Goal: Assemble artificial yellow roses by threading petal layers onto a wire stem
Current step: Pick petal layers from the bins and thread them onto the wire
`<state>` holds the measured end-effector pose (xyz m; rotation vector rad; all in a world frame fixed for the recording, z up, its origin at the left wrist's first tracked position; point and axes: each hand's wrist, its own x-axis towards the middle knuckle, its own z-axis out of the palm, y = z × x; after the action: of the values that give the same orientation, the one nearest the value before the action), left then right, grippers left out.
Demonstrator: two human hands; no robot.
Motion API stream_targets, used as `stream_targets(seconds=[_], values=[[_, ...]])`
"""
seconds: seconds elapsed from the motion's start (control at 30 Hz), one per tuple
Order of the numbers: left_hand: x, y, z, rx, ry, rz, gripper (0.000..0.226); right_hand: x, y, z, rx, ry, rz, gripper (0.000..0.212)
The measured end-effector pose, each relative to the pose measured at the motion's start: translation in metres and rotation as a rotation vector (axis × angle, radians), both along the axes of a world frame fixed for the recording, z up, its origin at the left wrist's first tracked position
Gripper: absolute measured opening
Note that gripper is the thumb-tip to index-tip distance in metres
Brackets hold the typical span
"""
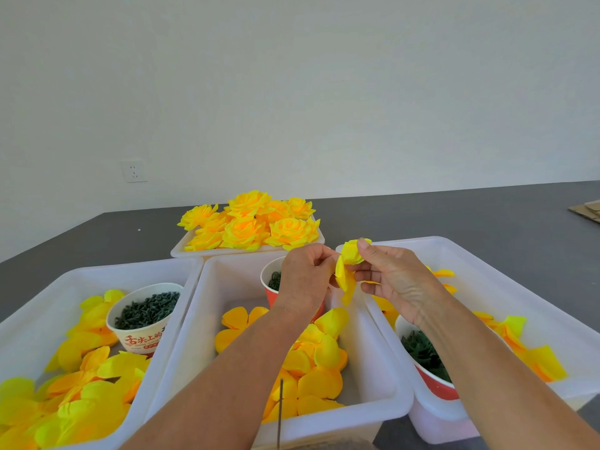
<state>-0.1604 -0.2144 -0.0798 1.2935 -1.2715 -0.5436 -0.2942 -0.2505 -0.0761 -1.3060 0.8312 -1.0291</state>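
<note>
Three bins sit side by side on the bench (pixel 454 216): left bin (pixel 39 306), middle bin (pixel 373 384), right bin (pixel 519 287), each holding loose petal layers and a cup. Behind them, a tray (pixel 181 251) carries finished roses (pixel 253 222). A wire stem (pixel 281 414) stands before the middle bin.

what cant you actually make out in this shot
Head view only:
- Wire stem: its lower end is cut off by the bottom edge.
- Red cup: mostly hidden behind the left hand.
- Petal layer: its centre hole is covered by fingers of the right hand.
</note>
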Motion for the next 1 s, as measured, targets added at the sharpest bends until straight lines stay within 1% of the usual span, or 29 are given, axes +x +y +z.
stream_targets(seconds=[0.1,0.23,0.37,0.43,0.53,0.63,0.73,0.9,1.0], values=[[0.0002,0.0002,-0.0002,0.026,0.001,0.035,0.020,0.0004,0.0000,0.0006,-0.013,-0.006,0.014,0.031],[-0.0003,-0.0012,0.0003,0.073,0.058,0.042,0.022,0.0003,-0.0002,0.0007,-0.013,-0.018,0.012,0.025],[-0.0009,-0.0002,-0.0003,0.114,0.106,0.022,0.027,0.0021,-0.0001,-0.0001,-0.064,0.032,-0.021,0.021],[-0.0014,0.0001,-0.0005,0.114,0.120,0.006,0.022,0.0028,-0.0003,-0.0011,-0.098,0.073,-0.060,0.019],[-0.0021,0.0026,0.0004,0.061,0.140,-0.041,0.003,0.0032,-0.0007,-0.0018,-0.123,0.091,-0.150,0.023],[-0.0025,0.0053,0.0005,0.017,0.081,-0.110,0.017,0.0031,0.0001,-0.0021,-0.143,0.102,-0.188,0.025],[-0.0042,0.0063,0.0002,0.018,-0.007,-0.086,0.026,0.0032,0.0023,-0.0020,-0.163,0.115,-0.178,0.028],[-0.0050,0.0049,0.0003,-0.033,-0.053,-0.030,0.010,0.0029,0.0017,-0.0009,-0.164,0.121,-0.179,0.024],[-0.0045,0.0029,0.0001,-0.055,-0.081,0.013,0.014,0.0031,0.0016,-0.0012,-0.172,0.116,-0.171,0.021]])
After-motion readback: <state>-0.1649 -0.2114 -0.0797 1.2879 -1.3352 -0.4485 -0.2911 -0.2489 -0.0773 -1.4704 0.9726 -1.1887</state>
